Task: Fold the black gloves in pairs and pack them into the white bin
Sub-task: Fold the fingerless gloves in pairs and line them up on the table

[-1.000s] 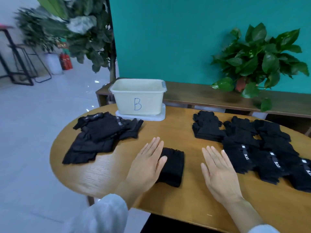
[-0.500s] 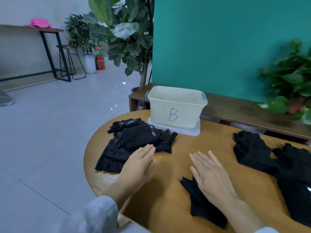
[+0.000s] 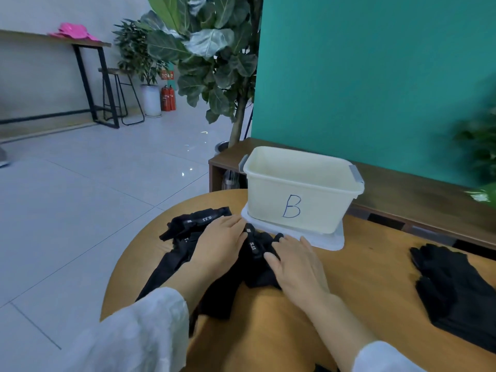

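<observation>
Both hands rest on the black glove pile, ready to pick a pair.

The left hand [image 3: 218,245] and right hand [image 3: 298,264] lie flat with straight fingers on the gloves [image 3: 255,248], gripping nothing. It would be best to take two matching gloves and line them up. Just past the fingertips stands the white bin [image 3: 300,200]; its inside looks empty.

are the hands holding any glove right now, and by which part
Nothing is gripped. The left hand and right hand lie flat on the pile of black gloves, fingers straight.
</observation>
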A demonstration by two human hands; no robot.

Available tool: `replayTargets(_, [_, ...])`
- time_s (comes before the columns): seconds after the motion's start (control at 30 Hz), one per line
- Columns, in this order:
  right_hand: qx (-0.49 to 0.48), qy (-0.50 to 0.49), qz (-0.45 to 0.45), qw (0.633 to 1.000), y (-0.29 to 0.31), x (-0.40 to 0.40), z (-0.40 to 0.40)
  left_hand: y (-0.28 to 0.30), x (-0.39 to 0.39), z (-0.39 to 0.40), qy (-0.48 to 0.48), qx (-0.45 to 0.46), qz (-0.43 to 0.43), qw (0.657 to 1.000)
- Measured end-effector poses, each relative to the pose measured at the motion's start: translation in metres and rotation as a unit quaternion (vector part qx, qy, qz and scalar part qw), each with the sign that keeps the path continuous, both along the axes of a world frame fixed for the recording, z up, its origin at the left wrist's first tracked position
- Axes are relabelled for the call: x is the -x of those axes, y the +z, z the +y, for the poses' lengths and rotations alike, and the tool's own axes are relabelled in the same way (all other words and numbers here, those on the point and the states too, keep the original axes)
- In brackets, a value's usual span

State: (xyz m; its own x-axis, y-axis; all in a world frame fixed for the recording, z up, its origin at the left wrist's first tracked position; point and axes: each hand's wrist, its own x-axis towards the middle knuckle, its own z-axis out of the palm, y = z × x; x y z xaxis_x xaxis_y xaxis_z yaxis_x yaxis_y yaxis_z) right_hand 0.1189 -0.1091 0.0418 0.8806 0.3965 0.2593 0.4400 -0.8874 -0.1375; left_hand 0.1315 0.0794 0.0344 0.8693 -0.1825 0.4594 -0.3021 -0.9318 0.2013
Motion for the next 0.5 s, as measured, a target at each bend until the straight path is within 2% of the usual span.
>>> replayTargets(0.13, [0.006,-0.041,0.041,0.998,-0.013,-0.02,0.02,-0.007,-0.03,0.005,-0.011,-0.041,0.065,0.997])
replayTargets(0.3, [0.0,-0.056,0.105,0.993,-0.018,-0.021,0.027,-0.011,-0.04,0.004,-0.01,-0.041,0.087,0.995])
replayTargets(0.5, [-0.107,-0.074,0.068,0.989,0.0,-0.006,0.027,0.003,-0.032,0.002,-0.008,0.061,0.094,0.994])
